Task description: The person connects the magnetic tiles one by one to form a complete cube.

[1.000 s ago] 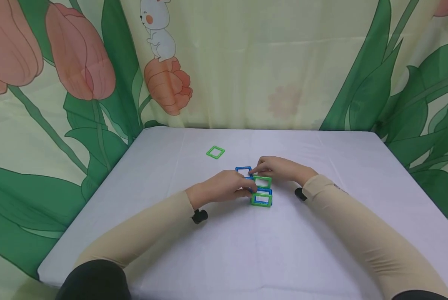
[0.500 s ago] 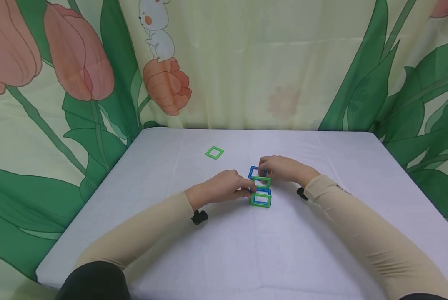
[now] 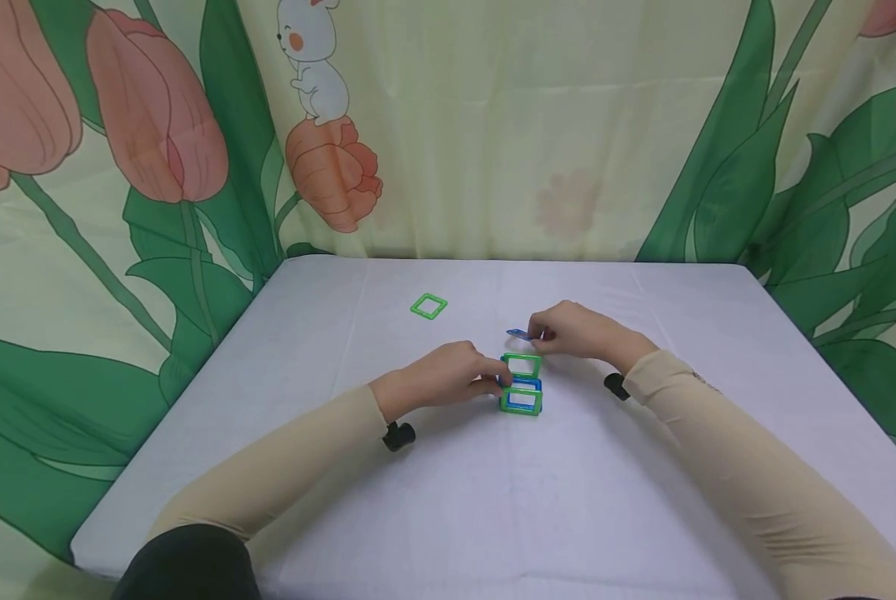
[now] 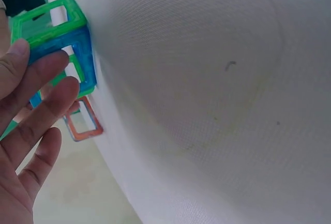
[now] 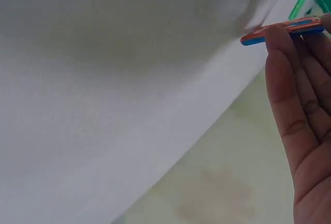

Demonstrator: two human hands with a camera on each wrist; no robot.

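A small box of green and blue magnetic tiles (image 3: 521,402) stands near the table's middle. My left hand (image 3: 448,372) holds its left side. In the left wrist view, the thumb (image 4: 15,61) touches the green frame's edge while the index finger lies across the blue side (image 4: 83,58). Just beyond the box, my right hand (image 3: 586,333) pinches a loose tile (image 3: 518,334) above the cloth, tilted almost edge-on. The right wrist view shows this tile (image 5: 258,35) with orange and blue layers along its edge, between thumb and fingers.
One green square tile (image 3: 428,306) lies flat farther back, left of the box. White cloth (image 3: 448,500) covers the table. A curtain printed with tulips (image 3: 158,108) hangs behind the far edge (image 3: 583,262).
The blue tile beyond the box has shifted right and been lifted and tilted in my right hand, which has moved up and right. My left hand has stayed at the box.
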